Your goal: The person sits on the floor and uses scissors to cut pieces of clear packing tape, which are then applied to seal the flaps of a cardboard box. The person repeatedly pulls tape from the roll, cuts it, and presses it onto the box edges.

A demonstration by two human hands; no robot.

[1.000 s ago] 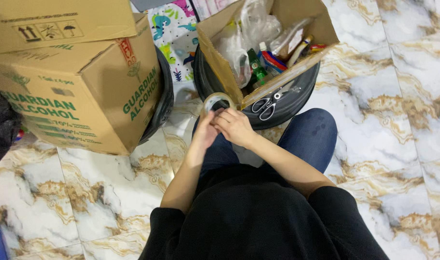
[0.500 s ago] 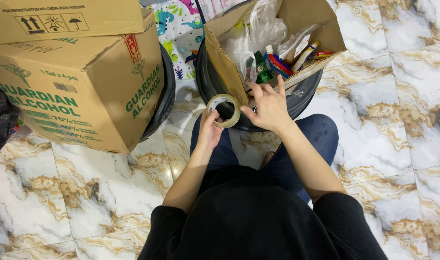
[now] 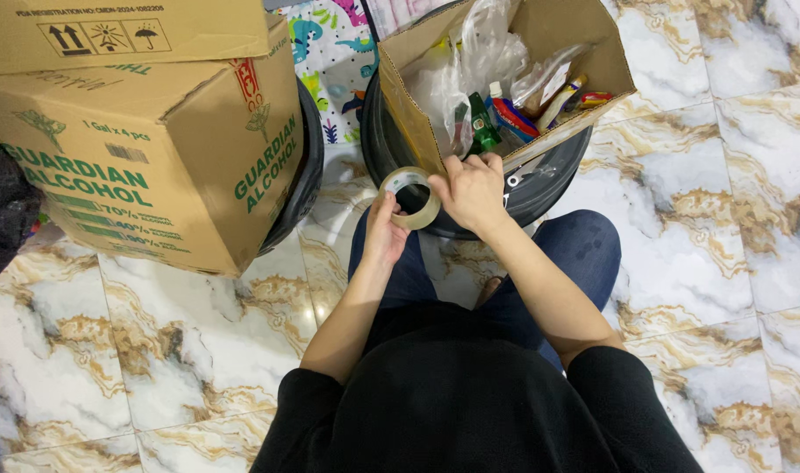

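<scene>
My left hand holds a roll of clear packing tape from below, over my knees. My right hand is curled at the roll's right edge, fingers pinching at the tape there. Just beyond the hands an open cardboard box sits on a black round stool. The box holds plastic bags, a green bottle and several small packets. Part of a pair of scissors shows on the stool beside my right hand.
Two closed cardboard boxes are stacked at the left on another black stool. A colourful patterned cloth lies behind. The floor is white and gold marble tile. A black bag is at the far left edge.
My right hand, spread open over the stool half a second ago, has come back and closed on the tape roll's edge. The left hand kept holding the roll, slightly raised.
</scene>
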